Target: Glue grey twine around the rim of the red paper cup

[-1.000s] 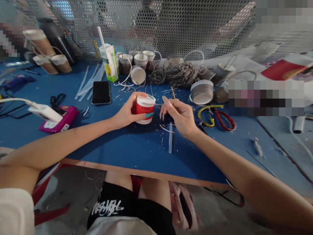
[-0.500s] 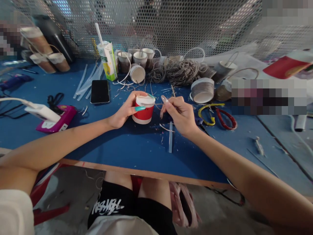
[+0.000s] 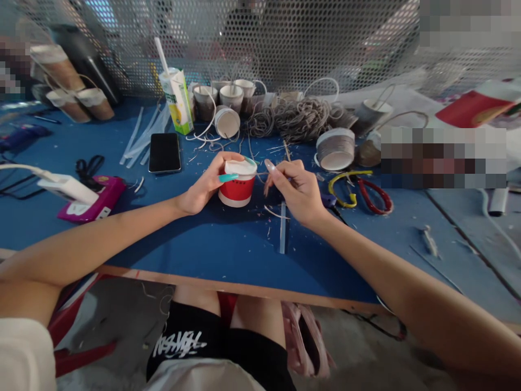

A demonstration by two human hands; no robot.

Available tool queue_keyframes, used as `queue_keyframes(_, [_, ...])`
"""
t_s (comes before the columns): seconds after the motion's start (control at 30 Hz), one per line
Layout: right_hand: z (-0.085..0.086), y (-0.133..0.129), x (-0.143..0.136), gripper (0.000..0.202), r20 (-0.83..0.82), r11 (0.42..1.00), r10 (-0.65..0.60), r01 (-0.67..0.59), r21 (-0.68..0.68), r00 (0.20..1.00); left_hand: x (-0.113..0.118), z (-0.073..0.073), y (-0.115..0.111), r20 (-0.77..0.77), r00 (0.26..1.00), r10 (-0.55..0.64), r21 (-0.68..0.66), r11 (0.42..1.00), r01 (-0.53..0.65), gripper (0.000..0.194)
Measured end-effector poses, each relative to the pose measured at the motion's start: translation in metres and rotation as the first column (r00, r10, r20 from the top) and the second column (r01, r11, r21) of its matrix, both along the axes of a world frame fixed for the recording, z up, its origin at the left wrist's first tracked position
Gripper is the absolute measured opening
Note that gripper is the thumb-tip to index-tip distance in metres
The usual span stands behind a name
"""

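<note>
My left hand (image 3: 203, 187) is wrapped round the upper side of a red paper cup (image 3: 236, 191) with a white rim and base, held just over the blue table. Its thumb and fingers, with long turquoise nails, press near the rim. To the right of the cup, my right hand (image 3: 295, 190) pinches a thin grey cord (image 3: 262, 173) that runs to the cup's side near the rim. A clear glue stick (image 3: 282, 231) lies below the right hand. Beside that hand, the blue tool (image 3: 329, 201) is partly hidden.
Pliers with yellow and red handles (image 3: 368, 195) lie at the right. A heap of grey cord (image 3: 301, 119), several cord-wrapped cups (image 3: 336, 149) and a drink carton (image 3: 177, 100) stand along the mesh. A phone (image 3: 164, 152) and a magenta power block (image 3: 91, 200) are at the left.
My left hand has turned the cup slightly, so more dark marks show on its red side and its thumb sits a little higher. My right hand keeps its pinch on the cord.
</note>
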State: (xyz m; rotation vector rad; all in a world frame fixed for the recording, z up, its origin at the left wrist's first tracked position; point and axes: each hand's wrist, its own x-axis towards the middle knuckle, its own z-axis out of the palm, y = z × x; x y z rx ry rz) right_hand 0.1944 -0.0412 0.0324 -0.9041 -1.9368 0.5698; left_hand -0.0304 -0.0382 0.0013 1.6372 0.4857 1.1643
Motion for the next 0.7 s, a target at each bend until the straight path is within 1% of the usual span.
queue_keyframes(0.13, [-0.0012,0.0003,0.0002,0.057,0.004,1.0,0.006,-0.006,0.002,1.0,0.0012,-0.0029,0.0021,-0.017,0.999,0.035,0.044,0.998,-0.034,0.058])
queue_keyframes(0.27, [-0.0032,0.0011,0.0007,0.057,0.006,1.0,0.001,0.0,-0.006,1.0,0.0031,-0.0027,0.0037,-0.102,0.989,0.108,0.134,0.986,-0.094,0.07])
queue_keyframes(0.33, [-0.0039,0.0014,0.001,0.057,0.014,1.0,-0.008,0.008,-0.014,1.0,0.0033,-0.0014,0.0043,-0.145,0.977,0.159,0.191,0.973,-0.13,0.072])
queue_keyframes(0.4, [-0.0042,0.0017,0.0013,0.058,0.02,1.0,-0.012,0.013,-0.018,1.0,0.0029,-0.0003,0.0049,-0.174,0.963,0.205,0.253,0.955,-0.158,0.07])
queue_keyframes(0.5, [-0.0044,0.0018,0.0015,0.058,0.019,1.0,-0.009,0.009,-0.016,1.0,0.0023,0.0001,0.0056,-0.175,0.953,0.247,0.323,0.929,-0.181,0.07])
queue_keyframes(0.57, [-0.0044,0.0016,0.0015,0.058,0.013,1.0,-0.002,0.002,-0.012,1.0,0.0021,-0.0005,0.0057,-0.164,0.953,0.255,0.338,0.922,-0.188,0.073])
queue_keyframes(0.7, [-0.0043,0.0008,0.001,0.058,0.003,1.0,0.004,-0.004,-0.013,1.0,0.0021,-0.0022,0.0057,-0.174,0.947,0.268,0.324,0.924,-0.202,0.077])
